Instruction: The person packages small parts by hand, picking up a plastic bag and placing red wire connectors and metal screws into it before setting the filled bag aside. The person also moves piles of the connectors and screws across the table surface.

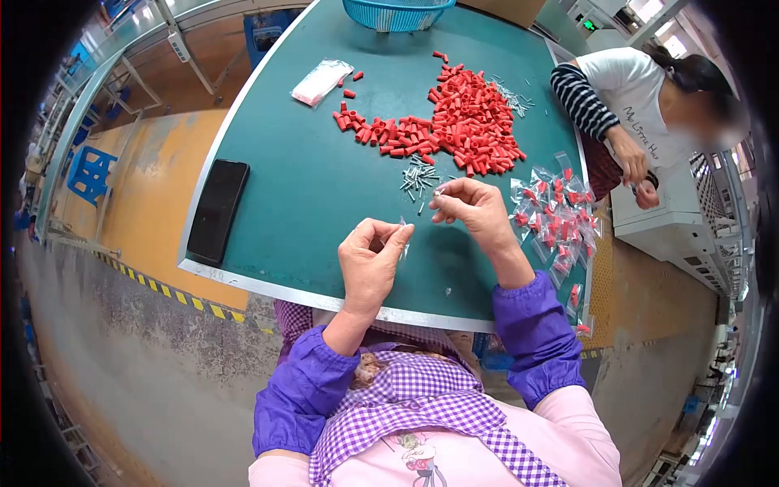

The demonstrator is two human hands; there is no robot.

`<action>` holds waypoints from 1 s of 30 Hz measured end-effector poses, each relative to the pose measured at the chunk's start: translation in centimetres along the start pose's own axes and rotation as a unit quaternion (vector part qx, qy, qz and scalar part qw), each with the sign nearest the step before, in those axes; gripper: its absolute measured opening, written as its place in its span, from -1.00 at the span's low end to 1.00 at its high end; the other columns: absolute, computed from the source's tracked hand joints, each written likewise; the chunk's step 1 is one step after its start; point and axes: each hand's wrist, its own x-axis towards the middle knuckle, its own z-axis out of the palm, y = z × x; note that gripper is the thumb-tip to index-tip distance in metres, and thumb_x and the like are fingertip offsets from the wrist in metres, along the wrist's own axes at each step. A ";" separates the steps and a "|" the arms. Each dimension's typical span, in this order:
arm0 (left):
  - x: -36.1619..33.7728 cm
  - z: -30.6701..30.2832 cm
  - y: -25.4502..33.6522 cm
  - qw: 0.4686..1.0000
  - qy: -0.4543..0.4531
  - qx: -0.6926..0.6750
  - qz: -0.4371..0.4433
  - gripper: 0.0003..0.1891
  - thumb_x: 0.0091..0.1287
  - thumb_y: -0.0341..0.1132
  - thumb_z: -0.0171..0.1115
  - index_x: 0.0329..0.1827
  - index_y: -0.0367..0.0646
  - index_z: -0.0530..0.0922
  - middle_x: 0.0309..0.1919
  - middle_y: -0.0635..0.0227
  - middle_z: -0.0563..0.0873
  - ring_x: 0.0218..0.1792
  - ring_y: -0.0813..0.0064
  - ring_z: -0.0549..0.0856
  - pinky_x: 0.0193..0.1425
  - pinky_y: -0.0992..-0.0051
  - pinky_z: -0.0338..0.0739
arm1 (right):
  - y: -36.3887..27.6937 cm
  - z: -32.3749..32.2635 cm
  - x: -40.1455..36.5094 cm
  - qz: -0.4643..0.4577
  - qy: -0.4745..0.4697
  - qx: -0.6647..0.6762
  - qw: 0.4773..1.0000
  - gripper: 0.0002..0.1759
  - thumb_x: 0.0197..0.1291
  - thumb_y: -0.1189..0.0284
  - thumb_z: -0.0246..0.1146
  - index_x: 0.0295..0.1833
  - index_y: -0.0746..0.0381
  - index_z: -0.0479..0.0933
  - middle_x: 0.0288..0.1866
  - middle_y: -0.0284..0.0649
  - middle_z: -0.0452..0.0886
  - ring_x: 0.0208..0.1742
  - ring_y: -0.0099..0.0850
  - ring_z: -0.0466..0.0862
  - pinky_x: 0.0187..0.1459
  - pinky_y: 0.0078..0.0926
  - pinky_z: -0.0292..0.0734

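Observation:
My left hand (372,261) is pinched on a small clear plastic bag (405,247) over the table's near part. To its right, my right hand (473,209) has thumb and forefinger pressed together on something small and pale, too small to name. Just beyond my fingers lies a small pile of metal screws (418,176). Behind it spreads a large heap of red plastic caps (479,122). Right of my right hand are many clear bags with red pieces inside (557,213).
A black phone (218,213) lies at the green table's (280,235) left edge. A pack of clear bags (321,82), a blue basket (398,15) and a cardboard box (507,10) are farther back. Another person (649,114) works at the right edge, near more screws (513,99).

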 end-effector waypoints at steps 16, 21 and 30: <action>0.2 -0.7 -0.3 0.982 -0.004 -0.108 -0.157 -0.90 0.21 -0.40 0.34 -0.29 -0.22 0.63 -0.53 0.55 0.56 -0.62 0.84 0.37 -0.62 0.76 0.16 | 1.1 2.1 -3.2 -0.020 -0.008 0.057 0.998 -0.87 0.17 0.53 0.27 -0.18 0.33 0.56 -0.35 -0.22 0.66 -0.41 -0.54 0.64 -0.34 -0.66 0.52; 0.1 -0.9 0.2 0.984 -0.017 -0.087 -0.154 -0.89 0.20 -0.40 0.35 -0.30 -0.20 0.60 -0.53 0.55 0.56 -0.59 0.83 0.41 -0.60 0.75 0.22 | 1.1 2.2 -3.3 -0.023 -0.012 0.058 0.998 -0.87 0.17 0.51 0.27 -0.18 0.32 0.57 -0.36 -0.22 0.67 -0.42 -0.54 0.64 -0.36 -0.66 0.51; -0.6 -1.2 -0.1 0.972 -0.067 -0.134 -0.182 -0.92 0.20 -0.46 0.33 -0.28 -0.23 0.60 -0.45 0.51 0.60 -0.58 0.83 0.42 -0.56 0.76 0.26 | 1.3 2.1 -3.4 -0.032 -0.001 0.071 0.997 -0.87 0.17 0.54 0.26 -0.18 0.34 0.55 -0.33 -0.23 0.65 -0.41 -0.55 0.63 -0.34 -0.66 0.54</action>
